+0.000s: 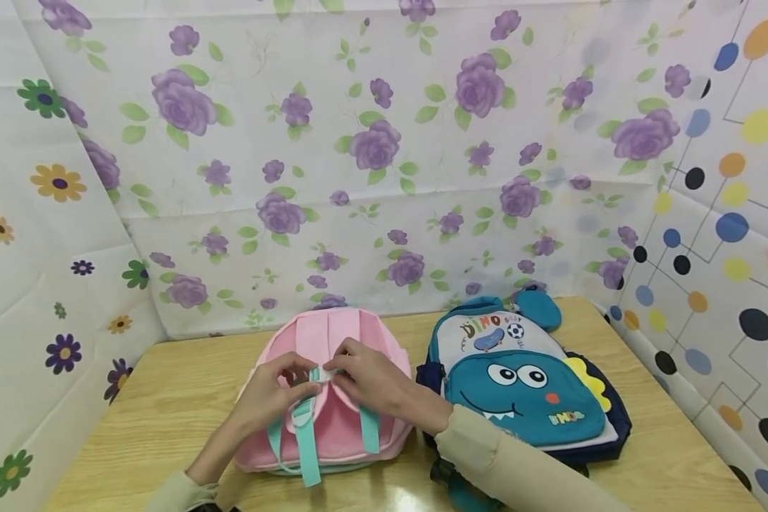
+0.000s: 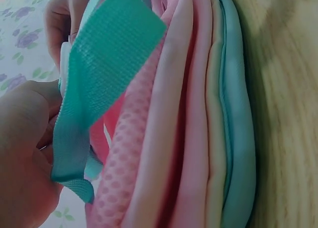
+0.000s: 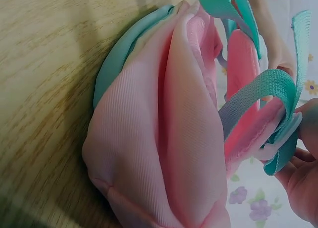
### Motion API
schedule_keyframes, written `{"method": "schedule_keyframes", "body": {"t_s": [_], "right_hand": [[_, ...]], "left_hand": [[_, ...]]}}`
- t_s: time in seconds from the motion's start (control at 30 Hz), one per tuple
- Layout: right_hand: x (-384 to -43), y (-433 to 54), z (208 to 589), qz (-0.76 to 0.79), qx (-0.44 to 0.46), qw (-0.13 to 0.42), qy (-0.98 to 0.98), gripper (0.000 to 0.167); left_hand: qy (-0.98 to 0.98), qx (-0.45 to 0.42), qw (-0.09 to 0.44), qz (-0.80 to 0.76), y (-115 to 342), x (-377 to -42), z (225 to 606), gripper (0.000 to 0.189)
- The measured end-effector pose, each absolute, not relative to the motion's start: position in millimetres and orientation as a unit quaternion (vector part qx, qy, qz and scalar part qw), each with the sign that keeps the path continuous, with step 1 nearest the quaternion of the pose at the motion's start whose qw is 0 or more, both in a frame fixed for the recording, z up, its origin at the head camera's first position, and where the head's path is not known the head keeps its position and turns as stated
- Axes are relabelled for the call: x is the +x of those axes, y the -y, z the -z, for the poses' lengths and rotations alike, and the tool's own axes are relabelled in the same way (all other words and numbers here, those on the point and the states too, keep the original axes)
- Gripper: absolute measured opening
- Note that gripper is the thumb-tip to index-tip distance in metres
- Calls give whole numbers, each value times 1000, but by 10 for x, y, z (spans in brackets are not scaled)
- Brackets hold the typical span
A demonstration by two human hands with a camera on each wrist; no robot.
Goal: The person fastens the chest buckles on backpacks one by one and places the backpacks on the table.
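A pink backpack (image 1: 384,334) lies on the table with its padded shoulder straps facing up. Over its middle, my left hand (image 1: 265,391) pinches a teal webbing strap (image 2: 74,138) near a small white plastic buckle (image 1: 325,375). From the other side, my right hand (image 1: 377,380) pinches the white buckle, fingertips close to those of the left. In the right wrist view, a pale plastic piece (image 3: 280,141) with teal webbing looped through sits at the right fingers. A loose teal strap end (image 1: 308,455) hangs down the backpack's front.
A blue dinosaur backpack (image 1: 525,398) lies on the right, partly behind my right forearm, with a small teal pouch (image 1: 539,310) at its top. The wooden table (image 1: 141,405) meets flowered cloth (image 1: 345,242) at the back and a dotted cloth (image 1: 710,284) at the right.
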State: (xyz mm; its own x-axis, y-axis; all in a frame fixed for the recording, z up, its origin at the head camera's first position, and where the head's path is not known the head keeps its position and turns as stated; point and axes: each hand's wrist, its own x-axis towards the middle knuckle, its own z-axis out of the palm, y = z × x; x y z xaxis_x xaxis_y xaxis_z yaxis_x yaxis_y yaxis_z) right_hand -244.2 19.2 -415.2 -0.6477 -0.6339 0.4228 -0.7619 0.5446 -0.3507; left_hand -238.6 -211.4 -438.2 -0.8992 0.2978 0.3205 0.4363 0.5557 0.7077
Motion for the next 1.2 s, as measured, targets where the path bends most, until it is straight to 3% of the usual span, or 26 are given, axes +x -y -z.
{"method": "schedule_keyframes", "body": {"t_s": [0.2,0.47,0.8,1.2], "right_hand": [[-2449,-169,4137,-256,405,121,869,21],[-2389,-195,4128,-241,417,69,874,22],[-2384,-412,4090,-257,391,53,882,20],[-2415,-777,4106,-292,360,51,885,19]], "left_hand": [[890,-218,75,393,2160,-2367,4305,24],[891,-302,85,329,2249,-2335,4285,33],[890,-315,77,321,2136,-2267,4235,19],[889,-317,72,323,1890,-2307,4173,16]]}}
